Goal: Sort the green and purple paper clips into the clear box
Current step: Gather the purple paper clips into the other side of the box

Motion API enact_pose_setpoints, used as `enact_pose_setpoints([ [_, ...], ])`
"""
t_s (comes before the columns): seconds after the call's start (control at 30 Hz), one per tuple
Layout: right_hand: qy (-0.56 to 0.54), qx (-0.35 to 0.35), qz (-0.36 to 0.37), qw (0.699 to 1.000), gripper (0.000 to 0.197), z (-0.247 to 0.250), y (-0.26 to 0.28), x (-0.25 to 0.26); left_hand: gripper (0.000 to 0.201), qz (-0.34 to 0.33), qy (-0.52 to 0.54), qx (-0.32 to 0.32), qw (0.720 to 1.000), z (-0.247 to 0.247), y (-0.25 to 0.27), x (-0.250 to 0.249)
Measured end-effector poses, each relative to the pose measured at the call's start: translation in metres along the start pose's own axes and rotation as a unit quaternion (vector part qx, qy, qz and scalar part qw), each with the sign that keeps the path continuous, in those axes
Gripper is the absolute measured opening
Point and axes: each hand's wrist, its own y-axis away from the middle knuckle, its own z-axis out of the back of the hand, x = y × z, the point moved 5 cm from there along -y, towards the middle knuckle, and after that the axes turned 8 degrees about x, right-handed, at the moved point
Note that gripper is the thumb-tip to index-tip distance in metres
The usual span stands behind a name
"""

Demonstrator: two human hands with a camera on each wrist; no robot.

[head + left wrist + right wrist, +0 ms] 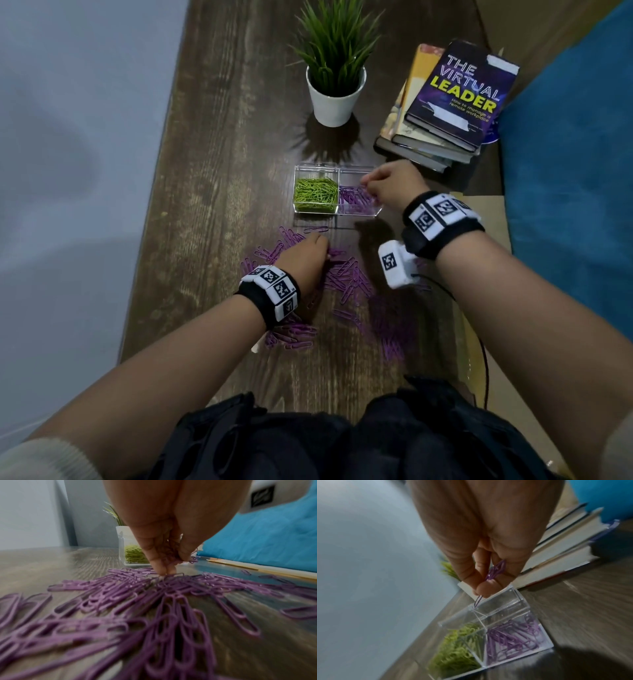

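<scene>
A clear two-compartment box (337,214) (546,645) stands on the wooden table. Green paper clips (315,194) (453,654) fill its left half and purple clips (354,199) (511,641) lie in its right half. Over the right half my right hand (368,183) (485,586) pinches a few purple clips (496,570). Loose purple clips (346,274) (154,601) are scattered on the table in front of the box. Among them my left hand (325,245) (167,566) has its fingertips down on the pile and holds a bunch of purple clips (169,550) in its curled fingers.
A potted plant in a white pot (335,97) stands behind the box. A stack of books (448,106) (565,545) lies at the back right. A blue cloth (575,178) lies along the table's right side, and a grey wall runs along the left.
</scene>
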Motion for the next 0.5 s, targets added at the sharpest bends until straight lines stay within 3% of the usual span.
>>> enact_pose_setpoints([
  [0.1, 0.134, -0.012, 0.022, 0.991, 0.018, -0.011, -0.016, 0.007, 0.018, -0.01, 0.009, -0.017, 1.0, 0.015, -0.001, -0.003],
  [0.2, 0.187, 0.006, 0.036, 0.982, 0.028, -0.019, -0.02, 0.005, 0.022, -0.018, 0.03, -0.039, 0.999, 0.032, -0.005, -0.005],
  [0.27, 0.17, -0.005, 0.049, 0.984, 0.03, -0.014, -0.015, 0.001, 0.021, -0.026, 0.036, -0.051, 0.998, 0.046, -0.01, -0.009],
  [0.4, 0.055, -0.091, 0.077, 0.991, 0.027, 0.016, 0.013, -0.017, 0.015, -0.038, 0.027, -0.075, 0.996, 0.076, -0.036, -0.02],
  [0.5, 0.039, -0.121, 0.067, 0.99, 0.021, 0.032, 0.035, -0.052, 0.019, -0.028, -0.019, -0.058, 0.998, 0.094, -0.063, -0.032],
])
